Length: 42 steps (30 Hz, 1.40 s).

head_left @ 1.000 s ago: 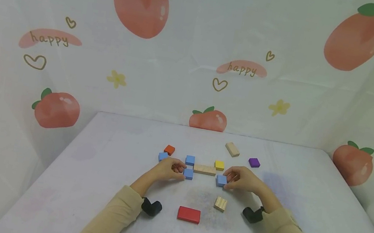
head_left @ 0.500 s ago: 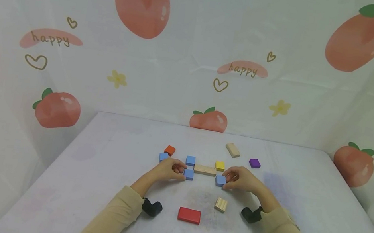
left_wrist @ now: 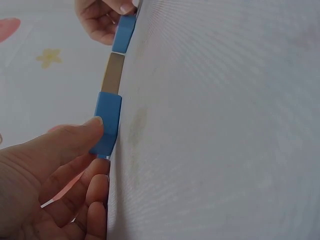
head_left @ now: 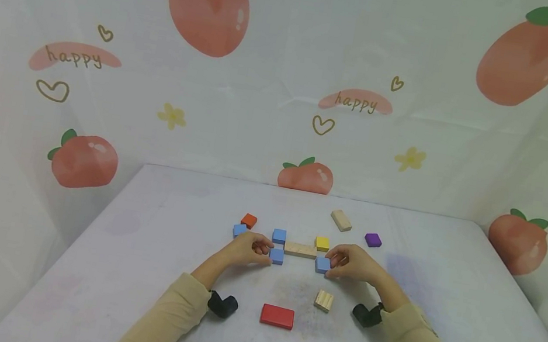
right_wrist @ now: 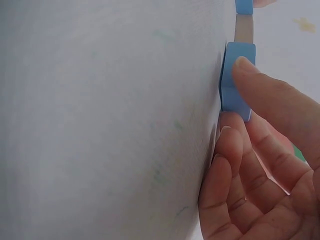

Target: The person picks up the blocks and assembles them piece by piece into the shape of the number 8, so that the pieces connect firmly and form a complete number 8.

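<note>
My left hand pinches a small blue block on the tabletop; in the left wrist view the thumb presses on that block's face. My right hand pinches another blue block, its thumb lying across it in the right wrist view. A plain wooden plank lies between and slightly behind these two blocks. Behind the left-held block sits a third blue block, and a yellow block sits behind the plank's right end.
Left of the plank are an orange-red block and a partly hidden blue block. Farther back lie a wooden block and a purple block. A red block and a ridged wooden block lie in front.
My right hand has shifted slightly left with its blue block, nearer the plank's end. The left hand and its block stay about where they were.
</note>
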Available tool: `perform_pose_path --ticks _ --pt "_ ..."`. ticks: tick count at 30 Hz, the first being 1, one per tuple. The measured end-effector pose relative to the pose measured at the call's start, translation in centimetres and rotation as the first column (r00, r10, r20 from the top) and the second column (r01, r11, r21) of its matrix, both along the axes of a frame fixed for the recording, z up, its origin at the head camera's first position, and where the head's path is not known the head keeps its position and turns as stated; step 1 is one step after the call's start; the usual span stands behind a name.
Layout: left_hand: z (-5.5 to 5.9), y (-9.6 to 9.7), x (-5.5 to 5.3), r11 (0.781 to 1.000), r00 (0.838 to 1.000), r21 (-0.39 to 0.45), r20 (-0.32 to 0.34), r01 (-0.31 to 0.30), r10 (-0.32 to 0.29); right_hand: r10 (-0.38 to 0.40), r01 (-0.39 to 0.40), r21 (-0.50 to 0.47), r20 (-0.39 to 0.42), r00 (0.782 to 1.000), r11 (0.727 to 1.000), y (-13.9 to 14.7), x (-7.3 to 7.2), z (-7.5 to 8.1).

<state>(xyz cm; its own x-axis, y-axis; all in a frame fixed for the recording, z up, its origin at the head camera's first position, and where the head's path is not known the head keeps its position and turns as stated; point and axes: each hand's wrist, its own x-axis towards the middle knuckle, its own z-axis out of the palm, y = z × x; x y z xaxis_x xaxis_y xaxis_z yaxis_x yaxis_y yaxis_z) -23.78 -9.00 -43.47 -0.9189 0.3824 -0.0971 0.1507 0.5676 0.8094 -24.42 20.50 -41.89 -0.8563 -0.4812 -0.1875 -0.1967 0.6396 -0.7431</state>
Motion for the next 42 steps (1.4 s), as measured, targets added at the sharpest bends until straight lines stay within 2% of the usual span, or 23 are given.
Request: perform_pose_path --ticks 30,42 --pt "0.07 0.07 -0.02 1.000 1.000 -0.016 0.006 -0.007 0.007 -0.006 0.006 0.012 0.001 1.000 1.000 -0.26 -0.05 0.09" --pt "0.25 0.08 0.08 1.000 1.000 0.011 0.011 -0.005 0.005 -0.003 0.003 0.025 -0.016 1.000 1.000 -0.17 -0.11 -0.15"
